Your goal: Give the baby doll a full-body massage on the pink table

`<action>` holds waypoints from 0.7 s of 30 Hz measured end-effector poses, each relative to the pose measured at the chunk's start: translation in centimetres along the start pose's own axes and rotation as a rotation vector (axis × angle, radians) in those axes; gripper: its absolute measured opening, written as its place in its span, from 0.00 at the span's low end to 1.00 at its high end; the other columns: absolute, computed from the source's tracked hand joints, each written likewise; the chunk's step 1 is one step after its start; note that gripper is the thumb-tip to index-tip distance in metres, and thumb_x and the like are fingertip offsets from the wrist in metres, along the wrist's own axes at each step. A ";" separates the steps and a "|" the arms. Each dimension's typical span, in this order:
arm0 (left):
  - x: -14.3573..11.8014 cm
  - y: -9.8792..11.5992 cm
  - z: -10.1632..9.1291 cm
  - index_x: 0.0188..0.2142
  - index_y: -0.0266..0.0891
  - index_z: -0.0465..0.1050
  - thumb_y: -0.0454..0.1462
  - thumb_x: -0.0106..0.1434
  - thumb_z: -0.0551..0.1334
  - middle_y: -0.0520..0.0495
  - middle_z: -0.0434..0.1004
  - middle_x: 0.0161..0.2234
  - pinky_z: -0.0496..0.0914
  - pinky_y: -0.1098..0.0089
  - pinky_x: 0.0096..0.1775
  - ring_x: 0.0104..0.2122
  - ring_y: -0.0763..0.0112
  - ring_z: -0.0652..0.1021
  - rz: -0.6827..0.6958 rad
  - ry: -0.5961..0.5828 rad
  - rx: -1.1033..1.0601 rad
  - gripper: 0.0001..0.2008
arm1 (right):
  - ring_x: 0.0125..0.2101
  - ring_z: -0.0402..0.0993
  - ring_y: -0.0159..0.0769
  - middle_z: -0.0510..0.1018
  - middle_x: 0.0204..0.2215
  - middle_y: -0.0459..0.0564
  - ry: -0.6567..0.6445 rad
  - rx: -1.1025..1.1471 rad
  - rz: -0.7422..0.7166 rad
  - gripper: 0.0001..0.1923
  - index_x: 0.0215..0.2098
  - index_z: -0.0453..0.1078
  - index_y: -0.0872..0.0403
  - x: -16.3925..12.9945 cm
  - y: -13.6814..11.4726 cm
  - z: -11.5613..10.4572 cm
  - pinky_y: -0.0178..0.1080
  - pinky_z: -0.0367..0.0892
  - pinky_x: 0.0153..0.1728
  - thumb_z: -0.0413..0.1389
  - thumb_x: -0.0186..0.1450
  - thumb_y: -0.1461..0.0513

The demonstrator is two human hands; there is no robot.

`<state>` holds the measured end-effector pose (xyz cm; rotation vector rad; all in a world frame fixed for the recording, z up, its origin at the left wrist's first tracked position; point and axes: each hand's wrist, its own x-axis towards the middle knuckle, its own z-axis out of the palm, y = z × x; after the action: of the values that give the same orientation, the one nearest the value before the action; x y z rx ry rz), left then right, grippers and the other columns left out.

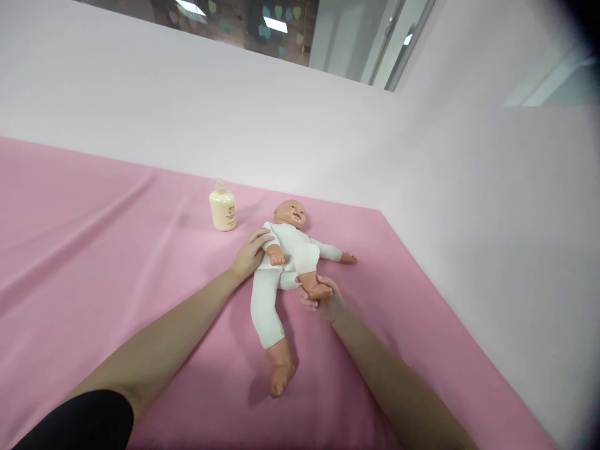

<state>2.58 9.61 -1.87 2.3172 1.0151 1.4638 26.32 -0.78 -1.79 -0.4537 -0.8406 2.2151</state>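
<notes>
A baby doll (294,239) with a white cloth body lies on its back on a pink sheet, its head pointing away from me. My left hand (250,255) holds the doll's side by its bent arm, fingers laid over the white sleeve; the thumb is hard to make out. Around the doll's bent leg, near the foot (315,287), my right hand (330,305) is closed from below. The doll's other leg (268,309) stretches toward me, and its other arm (332,251) reaches out to the right.
A cream pump bottle (223,209) stands upright to the left of the doll's head. The pink sheet (154,262) covers the surface and has a few creases. White walls (225,112) rise behind and to the right, with a window (281,31) above the back one.
</notes>
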 end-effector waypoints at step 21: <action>0.2 -0.2 0.1 0.47 0.40 0.66 0.34 0.60 0.55 0.43 0.69 0.48 0.65 0.57 0.53 0.50 0.63 0.70 -0.152 0.196 -0.139 0.15 | 0.23 0.73 0.36 0.76 0.32 0.55 -0.205 -0.226 0.180 0.28 0.45 0.64 0.61 -0.3 0.5 -0.2 0.37 0.66 0.22 0.56 0.53 0.50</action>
<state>2.62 9.94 -1.86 1.9864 1.0751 1.6669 26.39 -1.16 -2.28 -0.4281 -1.2086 2.3707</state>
